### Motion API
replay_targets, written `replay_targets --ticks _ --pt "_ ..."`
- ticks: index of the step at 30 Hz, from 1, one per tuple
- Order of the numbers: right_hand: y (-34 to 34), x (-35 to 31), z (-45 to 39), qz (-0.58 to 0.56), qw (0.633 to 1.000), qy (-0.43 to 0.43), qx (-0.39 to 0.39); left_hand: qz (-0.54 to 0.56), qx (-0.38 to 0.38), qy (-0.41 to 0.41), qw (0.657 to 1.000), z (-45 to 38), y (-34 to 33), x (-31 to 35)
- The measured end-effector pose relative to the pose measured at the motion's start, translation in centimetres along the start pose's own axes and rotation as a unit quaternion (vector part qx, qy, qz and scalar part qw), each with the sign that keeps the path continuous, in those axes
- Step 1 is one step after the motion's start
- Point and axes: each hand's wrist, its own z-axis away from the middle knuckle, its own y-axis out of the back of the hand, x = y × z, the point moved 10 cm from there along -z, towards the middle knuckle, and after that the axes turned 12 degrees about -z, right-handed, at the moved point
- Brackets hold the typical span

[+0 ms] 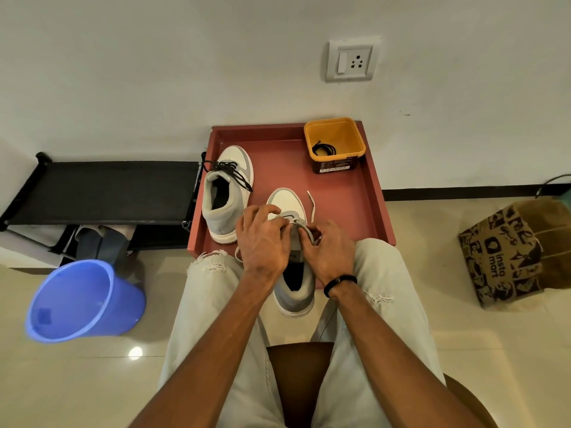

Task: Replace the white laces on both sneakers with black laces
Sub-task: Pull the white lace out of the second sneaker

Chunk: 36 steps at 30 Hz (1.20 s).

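Two sneakers show, both white and grey; one sneaker with black laces (228, 193) stands on the red tabletop (364, 193) at its left side, toe toward the wall and heel toward the person, its long axis running near to far; its black laces (230, 173) are threaded and lie loose over the tongue; the second sneaker (292, 273) sits between the person's knees with its toe over the near edge of the tabletop, long axis likewise near to far, toe pointing at the wall; one white lace (311, 205) trails from it, one end curling up to the right of the toe, another loop showing at the left below the left hand; the left hand (262, 239) has its grip curled over the tongue and eyelets, fingers bent round the upper; the right hand (329, 248) pinches the lace at the right eyelets, grip closed on it, a black band on that wrist; one yellow tub (335, 140) stands at the far right corner of the tabletop holding one coiled black lace (323, 149); one blue bucket (83, 301) lies tilted on the floor to the left; one printed paper bag (506, 257) stands on the floor to the right; one black rack (102, 189) runs along the wall left of the tabletop.
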Motion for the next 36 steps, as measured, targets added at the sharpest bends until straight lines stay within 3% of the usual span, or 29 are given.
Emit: replay_targets --ticks 6,8,10,12,14,17,21,28,36 --pt "0.0 0.1 -0.1 0.011 1.000 -0.001 0.012 0.103 -0.008 0.141 0.985 0.4 0.1 -3.1" --pt "-0.2 0.4 -0.1 0.016 1.000 -0.010 0.010 0.190 -0.010 0.234 0.953 1.0 -0.4 -4.9" --pt "-0.2 0.5 -0.1 0.017 1.000 -0.014 0.005 0.279 -0.032 0.339 0.898 1.9 -1.7 -6.6" --pt "-0.3 0.5 -0.2 0.021 1.000 -0.013 0.000 0.306 -0.054 0.374 0.874 2.4 -2.4 -6.9" --pt "-0.3 0.5 -0.2 0.025 1.000 -0.015 -0.001 0.276 -0.053 0.317 0.906 1.7 -2.0 -6.1" --pt "-0.2 0.4 -0.2 0.020 1.000 -0.015 0.009 0.205 -0.073 0.163 0.962 0.3 -1.3 -3.0" --pt "0.0 0.5 -0.1 0.030 0.999 -0.015 0.012 0.044 -0.102 0.038 0.993 0.1 -1.8 -0.2" --pt "-0.1 0.5 -0.1 0.039 0.999 -0.017 0.006 -0.004 -0.052 0.032 0.998 -0.5 -0.8 0.2" --pt "0.1 0.3 -0.1 0.026 0.999 -0.019 0.012 0.067 -0.010 0.133 0.989 0.3 1.1 -3.6"
